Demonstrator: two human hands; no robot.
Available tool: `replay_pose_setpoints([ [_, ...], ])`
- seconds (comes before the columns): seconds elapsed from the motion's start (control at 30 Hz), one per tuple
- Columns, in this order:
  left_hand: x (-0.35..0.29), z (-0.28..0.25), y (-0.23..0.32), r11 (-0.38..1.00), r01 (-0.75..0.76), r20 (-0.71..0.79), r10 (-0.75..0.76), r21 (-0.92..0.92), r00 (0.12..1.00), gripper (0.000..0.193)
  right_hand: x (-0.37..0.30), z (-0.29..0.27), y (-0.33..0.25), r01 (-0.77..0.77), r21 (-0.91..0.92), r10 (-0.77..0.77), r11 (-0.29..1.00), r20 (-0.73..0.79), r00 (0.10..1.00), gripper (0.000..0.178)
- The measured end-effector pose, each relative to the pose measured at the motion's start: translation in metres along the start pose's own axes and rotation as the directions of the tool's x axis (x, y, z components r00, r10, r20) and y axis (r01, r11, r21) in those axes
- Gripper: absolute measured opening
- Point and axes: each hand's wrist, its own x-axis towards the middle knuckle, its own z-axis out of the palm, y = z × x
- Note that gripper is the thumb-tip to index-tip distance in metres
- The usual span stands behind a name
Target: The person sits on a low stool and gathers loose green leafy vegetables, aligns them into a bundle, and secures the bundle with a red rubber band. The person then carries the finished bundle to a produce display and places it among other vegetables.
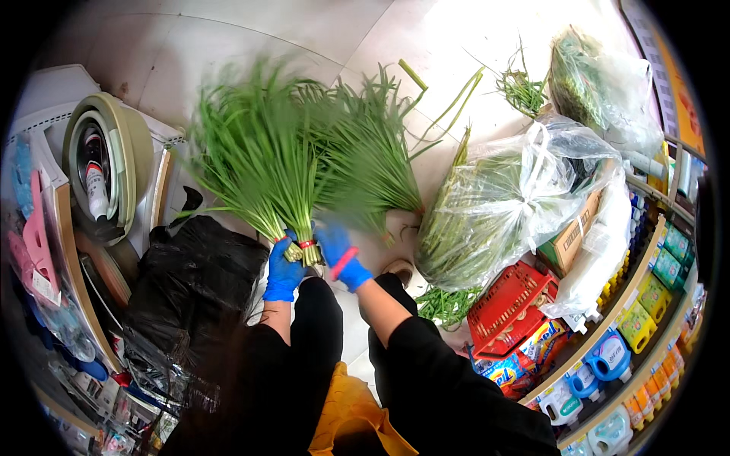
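Note:
My left hand, in a blue glove, is closed around the pale stem ends of a bunch of garlic chives. Their long green leaves fan out away from me, and the tips are blurred. A red tie circles some of the stems at the right of this bunch. Just right of the stems is my right hand, also blue-gloved, its fingers smeared by motion. Around that glove runs a pinkish-red band. More loose chives lie on the floor beyond my right hand.
At right sit a clear plastic bag of greens, a red basket and a shelf of bottles. Another bag of greens lies farther off. A black plastic bag is left of my legs, near shelved basins.

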Motion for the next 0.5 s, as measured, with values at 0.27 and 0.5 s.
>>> replay_pose_setpoints([
  [0.27,0.046,-0.073,-0.005,0.972,-0.123,-0.24,0.17,0.199,0.956,0.024,-0.015,-0.012,0.115,-0.743,-0.037,0.744,0.668,0.073,0.664,0.047],
  [0.5,0.021,-0.055,-0.012,0.749,-0.238,-0.253,0.476,0.618,0.842,0.029,-0.02,-0.022,0.112,-0.447,-0.059,0.437,0.893,-0.125,0.891,0.068],
])
